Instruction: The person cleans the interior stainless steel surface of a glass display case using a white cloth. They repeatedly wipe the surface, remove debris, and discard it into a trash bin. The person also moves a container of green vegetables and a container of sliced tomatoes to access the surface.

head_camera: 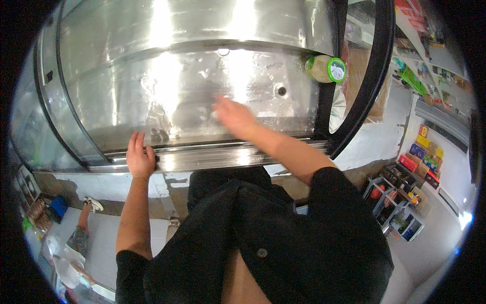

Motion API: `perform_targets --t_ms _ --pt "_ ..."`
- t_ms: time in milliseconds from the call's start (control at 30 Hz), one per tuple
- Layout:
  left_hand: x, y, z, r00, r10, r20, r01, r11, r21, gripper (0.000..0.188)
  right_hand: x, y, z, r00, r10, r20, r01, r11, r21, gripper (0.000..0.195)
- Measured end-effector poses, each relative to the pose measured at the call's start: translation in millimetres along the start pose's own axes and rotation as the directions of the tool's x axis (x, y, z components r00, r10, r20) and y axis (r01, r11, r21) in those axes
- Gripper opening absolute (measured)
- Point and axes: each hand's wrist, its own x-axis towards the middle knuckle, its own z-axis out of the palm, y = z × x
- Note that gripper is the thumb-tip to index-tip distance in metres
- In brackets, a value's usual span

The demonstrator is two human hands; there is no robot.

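Note:
Before me is the wet stainless-steel floor (197,102) of a display case. My left hand (140,155) rests over the metal sliding track (205,159) along its near edge, thumb spread from the fingers. Blurred by motion, my right hand (235,116) reaches over the steel floor with its fingers stretched out; no object shows in it, though the palm's underside is hidden. A round drain hole (281,91) lies to the right of that hand. Beyond it, a glass jar (325,68) with a green-rimmed lid lies on its side by the right frame.
A curved black frame (374,76) borders the case at right, glass panels (49,114) at left. Plastic crates (408,222) and several boxes (421,155) stand on the right. At lower left, a person (74,258) is beside a white surface (104,235).

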Motion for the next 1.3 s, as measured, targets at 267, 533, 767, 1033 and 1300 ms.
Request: perform_targets --t_ms 267,533,767,1033,1300 --pt "-1.4 -1.8 0.1 1.0 0.0 0.01 0.0 1.0 0.014 0.045 33.3 20.8 11.3 0.934 -0.346 0.086 0.346 0.824 -0.449 0.026" --pt "-2.3 -3.3 0.9 0.999 -0.033 0.001 0.032 0.999 0.019 0.044 -14.5 107.3 -110.0 0.959 -0.2 0.201 0.283 0.71 -0.645 0.021" --pt "-1.7 2.5 -1.8 0.997 -0.076 0.024 0.076 0.997 0.017 0.043 55.5 -25.7 29.6 0.81 -0.569 0.139 0.568 0.705 -0.425 0.022" --pt "-1.3 1.0 -0.9 0.999 -0.04 -0.001 0.04 0.999 0.001 0.045 -13.1 74.9 -45.2 0.559 -0.546 0.625 0.801 0.55 -0.236 0.022" --pt "-1.7 -3.1 1.1 0.998 0.02 -0.061 -0.019 1.0 0.018 0.044 -4.5 19.0 -73.6 0.893 0.186 0.409 -0.221 0.974 0.04 0.03"
